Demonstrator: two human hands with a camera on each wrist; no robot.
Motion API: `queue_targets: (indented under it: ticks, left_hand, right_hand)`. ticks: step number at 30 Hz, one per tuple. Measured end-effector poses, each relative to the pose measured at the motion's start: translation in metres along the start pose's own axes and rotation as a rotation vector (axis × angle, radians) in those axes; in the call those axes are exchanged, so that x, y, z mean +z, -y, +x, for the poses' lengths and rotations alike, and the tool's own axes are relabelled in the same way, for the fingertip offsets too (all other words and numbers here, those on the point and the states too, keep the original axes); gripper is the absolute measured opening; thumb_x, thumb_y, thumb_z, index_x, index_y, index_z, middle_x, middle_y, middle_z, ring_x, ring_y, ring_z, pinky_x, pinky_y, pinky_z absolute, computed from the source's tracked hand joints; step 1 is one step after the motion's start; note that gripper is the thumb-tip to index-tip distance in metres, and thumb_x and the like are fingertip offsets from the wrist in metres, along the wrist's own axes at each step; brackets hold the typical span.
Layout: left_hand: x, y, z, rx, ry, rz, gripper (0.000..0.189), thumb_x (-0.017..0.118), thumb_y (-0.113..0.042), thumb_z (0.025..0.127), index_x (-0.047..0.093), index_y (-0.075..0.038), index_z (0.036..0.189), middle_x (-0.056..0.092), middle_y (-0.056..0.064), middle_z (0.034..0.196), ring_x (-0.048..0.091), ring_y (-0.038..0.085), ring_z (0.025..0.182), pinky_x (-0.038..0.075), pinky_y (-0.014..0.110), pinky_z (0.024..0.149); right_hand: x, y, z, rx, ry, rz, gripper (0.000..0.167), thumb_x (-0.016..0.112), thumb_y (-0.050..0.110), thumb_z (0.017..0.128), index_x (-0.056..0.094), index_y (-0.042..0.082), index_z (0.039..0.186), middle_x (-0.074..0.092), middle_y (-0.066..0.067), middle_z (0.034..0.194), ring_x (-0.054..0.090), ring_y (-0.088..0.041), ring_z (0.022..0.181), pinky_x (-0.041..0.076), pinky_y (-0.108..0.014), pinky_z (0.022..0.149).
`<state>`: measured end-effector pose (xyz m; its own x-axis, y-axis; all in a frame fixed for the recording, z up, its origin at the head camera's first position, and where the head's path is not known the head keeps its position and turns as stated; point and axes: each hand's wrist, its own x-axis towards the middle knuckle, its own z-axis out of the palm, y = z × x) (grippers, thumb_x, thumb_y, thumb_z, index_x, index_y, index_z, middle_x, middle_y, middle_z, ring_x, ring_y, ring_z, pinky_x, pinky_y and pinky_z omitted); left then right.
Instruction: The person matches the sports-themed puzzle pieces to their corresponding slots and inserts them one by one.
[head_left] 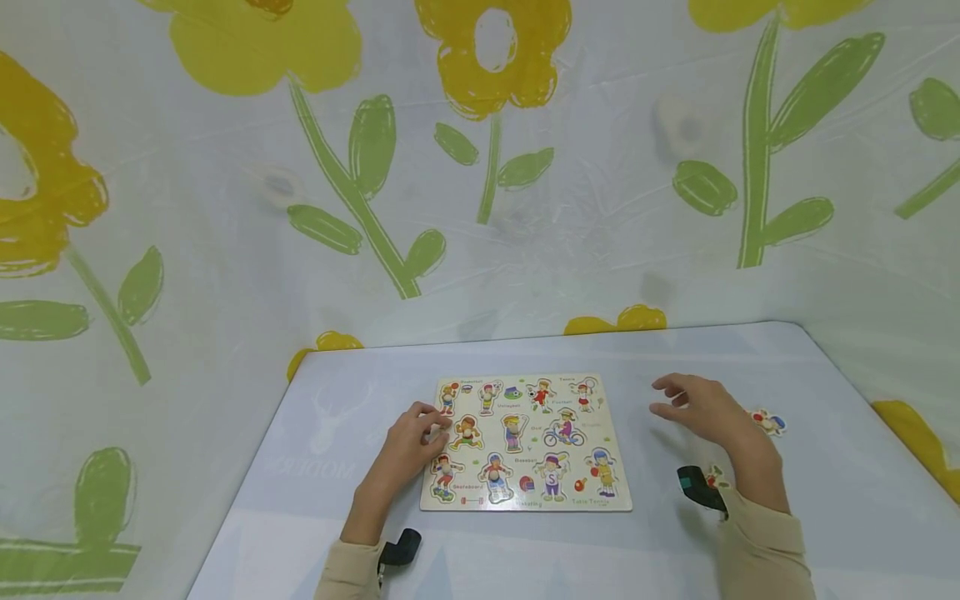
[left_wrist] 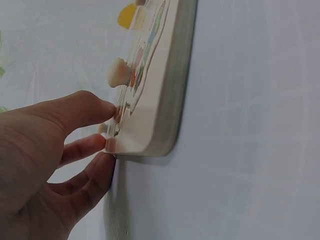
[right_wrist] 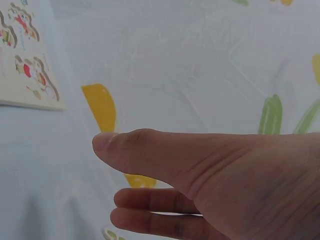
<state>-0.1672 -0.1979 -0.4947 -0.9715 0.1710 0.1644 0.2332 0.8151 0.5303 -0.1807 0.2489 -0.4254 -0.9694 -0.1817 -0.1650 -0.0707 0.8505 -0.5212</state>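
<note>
A wooden peg puzzle board (head_left: 621, 493) with sports figures lies flat on the table. At its left edge is my left hand (head_left: 417, 435), fingers lightly bent. In the left wrist view, the thumb tip meets the board's printed face while the other fingertips touch its edge by the corner. A pale round knob (left_wrist: 119, 73) stands up from a piece beyond the thumb. My right hand (head_left: 697, 407) hovers right of the board, fingers loosely curved, nothing between them. Close to the right wrist lie two loose figure pieces, one past it (head_left: 768, 422) and one partly hidden (head_left: 717, 477).
The table (head_left: 525, 554) has a pale cloth with faint prints. Behind it hangs a white curtain (head_left: 600, 183) with large yellow flowers and green leaves. Black wrist cameras sit on both forearms, the right one (head_left: 699, 487) near the partly hidden piece.
</note>
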Motion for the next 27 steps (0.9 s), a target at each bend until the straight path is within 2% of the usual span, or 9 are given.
queue_targets:
  ticks: [8,15,19,27]
  left_hand:
    - [0.0,-0.001,0.0,-0.001,0.002,-0.003,0.016,0.074,-0.019,0.086,0.074,-0.018,0.101,0.06,0.0,0.11,0.051,0.01,0.08,0.044,0.023,0.07]
    - [0.0,-0.001,0.0,-0.001,-0.003,0.001,0.016,0.074,-0.021,0.086,0.074,-0.018,0.101,0.06,0.0,0.11,0.05,0.01,0.08,0.044,0.023,0.069]
    - [0.0,0.0,0.0,-0.005,-0.001,-0.006,0.016,0.074,-0.021,0.086,0.074,-0.019,0.102,0.06,0.0,0.11,0.05,0.01,0.081,0.044,0.023,0.07]
    - [0.0,0.0,0.0,-0.006,0.007,-0.013,0.016,0.074,-0.021,0.086,0.074,-0.018,0.102,0.06,0.0,0.111,0.051,0.011,0.081,0.044,0.023,0.07]
  right_hand:
    - [-0.004,-0.016,-0.003,0.036,-0.035,0.01,0.05,0.068,0.032,0.091,0.057,0.001,0.129,0.059,-0.028,0.123,0.056,-0.043,0.111,0.05,-0.055,0.087]
    - [-0.008,-0.029,-0.005,0.045,-0.073,0.022,0.05,0.067,0.032,0.092,0.057,0.0,0.128,0.062,-0.025,0.119,0.059,-0.041,0.108,0.053,-0.049,0.082]
    - [-0.011,-0.034,-0.009,0.066,-0.092,0.032,0.05,0.066,0.033,0.093,0.057,0.0,0.129,0.059,-0.028,0.123,0.059,-0.043,0.109,0.053,-0.049,0.079]
    - [-0.012,-0.041,-0.012,0.122,-0.085,0.047,0.048,0.064,0.031,0.094,0.055,0.0,0.13,0.056,-0.032,0.126,0.061,-0.042,0.103,0.053,-0.046,0.074]
